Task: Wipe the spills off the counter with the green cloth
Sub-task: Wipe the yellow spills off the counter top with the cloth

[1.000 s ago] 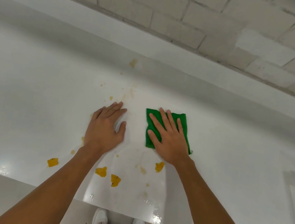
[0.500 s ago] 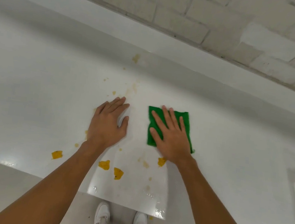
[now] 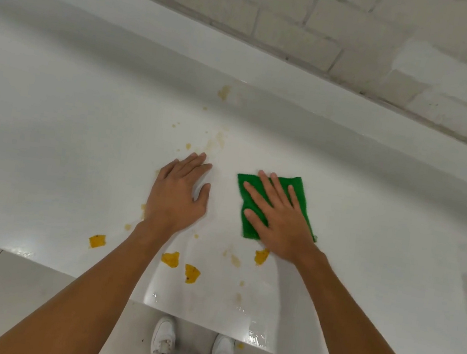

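Your right hand [image 3: 282, 225] flat, fingers spread, pressing green cloth [image 3: 303, 191] onto table [image 3: 52, 136]; left hand [image 3: 177, 196] flat beside it, holding nothing; yellow spills [image 3: 170, 258] nearer you.

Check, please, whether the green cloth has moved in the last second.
Yes, slightly: the green cloth has slid toward the person, nearer the yellow spill beside the right hand.

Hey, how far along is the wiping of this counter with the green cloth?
Early on. Done: nothing looks clearly wiped; only a wet sheen shows near the front edge. In hand: the right hand presses flat on the green cloth, and the left hand rests flat on the counter. Left: four yellow blobs near the front, pale smears past the left hand, and one stain at the back.
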`<state>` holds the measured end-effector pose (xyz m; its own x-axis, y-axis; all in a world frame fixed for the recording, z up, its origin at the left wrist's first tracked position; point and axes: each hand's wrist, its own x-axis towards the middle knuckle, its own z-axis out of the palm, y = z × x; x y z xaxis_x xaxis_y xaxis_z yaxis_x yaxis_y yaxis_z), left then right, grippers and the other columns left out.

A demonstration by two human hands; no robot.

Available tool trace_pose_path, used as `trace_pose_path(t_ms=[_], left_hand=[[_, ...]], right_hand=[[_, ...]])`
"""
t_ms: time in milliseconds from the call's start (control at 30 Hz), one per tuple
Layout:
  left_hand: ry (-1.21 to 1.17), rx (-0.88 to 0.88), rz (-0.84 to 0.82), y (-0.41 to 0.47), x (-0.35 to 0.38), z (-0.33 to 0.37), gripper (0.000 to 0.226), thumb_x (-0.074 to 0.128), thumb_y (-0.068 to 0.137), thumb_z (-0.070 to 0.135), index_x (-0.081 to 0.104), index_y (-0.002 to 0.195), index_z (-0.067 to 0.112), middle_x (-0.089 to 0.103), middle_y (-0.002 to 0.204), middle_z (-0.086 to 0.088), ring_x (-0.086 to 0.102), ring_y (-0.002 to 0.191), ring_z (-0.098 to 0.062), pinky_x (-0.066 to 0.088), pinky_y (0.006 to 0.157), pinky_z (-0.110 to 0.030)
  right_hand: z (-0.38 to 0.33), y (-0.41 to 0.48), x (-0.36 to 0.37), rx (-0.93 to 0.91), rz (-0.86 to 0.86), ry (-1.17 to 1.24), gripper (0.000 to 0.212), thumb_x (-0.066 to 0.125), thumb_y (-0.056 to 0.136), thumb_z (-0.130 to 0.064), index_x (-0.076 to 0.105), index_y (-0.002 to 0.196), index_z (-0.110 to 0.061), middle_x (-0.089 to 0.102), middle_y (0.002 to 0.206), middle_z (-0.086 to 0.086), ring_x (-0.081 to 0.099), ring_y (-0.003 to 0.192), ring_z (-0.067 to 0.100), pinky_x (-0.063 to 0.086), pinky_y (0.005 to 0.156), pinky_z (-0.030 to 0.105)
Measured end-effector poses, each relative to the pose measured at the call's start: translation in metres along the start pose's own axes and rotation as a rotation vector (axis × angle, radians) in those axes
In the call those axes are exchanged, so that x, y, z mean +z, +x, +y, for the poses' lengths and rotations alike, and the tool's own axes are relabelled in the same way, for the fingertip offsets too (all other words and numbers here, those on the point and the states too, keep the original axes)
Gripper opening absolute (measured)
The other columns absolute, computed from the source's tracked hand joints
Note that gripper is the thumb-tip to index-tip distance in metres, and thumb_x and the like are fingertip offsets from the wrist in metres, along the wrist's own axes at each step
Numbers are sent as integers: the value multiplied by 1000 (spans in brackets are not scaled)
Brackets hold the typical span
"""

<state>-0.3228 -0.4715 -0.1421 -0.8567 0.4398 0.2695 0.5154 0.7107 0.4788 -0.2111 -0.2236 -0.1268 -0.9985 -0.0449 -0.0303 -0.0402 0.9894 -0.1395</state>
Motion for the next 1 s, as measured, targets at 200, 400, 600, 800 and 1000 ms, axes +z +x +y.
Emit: trace_pose_path(t_ms=[200, 400, 600, 800, 1000], left_hand=[[8, -2, -4, 0, 0, 2, 52, 49, 99, 39, 59, 147, 21, 48, 161, 5, 39, 151, -10, 23, 127, -34], [-1, -16, 4, -2, 0, 5, 53, 48, 99, 38, 60, 147, 19, 50, 159, 2, 41, 150, -12, 23, 127, -35], [-61, -112, 7, -13, -2, 18, 52, 50, 96, 33, 63, 143, 16, 50, 159, 0, 41, 151, -16, 22, 128, -38], [-45, -192, -27, -31, -6, 36, 56, 49, 93, 33, 61, 145, 16, 46, 162, -4, 38, 153, -21, 27, 127, -44], [-22, -227, -1, -56, -7, 51, 54, 51, 93, 31, 63, 142, 13, 50, 158, -10, 43, 150, -27, 34, 122, -52]], right_hand=[[-19, 36, 0, 298, -12, 58, 68, 8, 105, -64, 3, 170, -41, -13, 179, -5, -15, 164, 21, -6, 132, 57], [-49, -4, 10, 19, -8, 36, 65, 17, 111, -59, 10, 171, -34, -6, 180, -1, -11, 165, 23, -3, 132, 58], [9, -31, -2, -11, -28, 56, 64, 18, 109, -65, 11, 169, -44, -8, 179, -9, -13, 165, 16, -2, 133, 55], [11, -7, -5, 156, -53, 61, 61, 16, 112, -59, 3, 169, -42, -17, 178, -8, -20, 163, 19, -7, 132, 54], [2, -63, -4, -84, -67, 54, 62, 18, 112, -59, 7, 170, -39, -11, 179, -7, -18, 164, 18, -7, 133, 54]])
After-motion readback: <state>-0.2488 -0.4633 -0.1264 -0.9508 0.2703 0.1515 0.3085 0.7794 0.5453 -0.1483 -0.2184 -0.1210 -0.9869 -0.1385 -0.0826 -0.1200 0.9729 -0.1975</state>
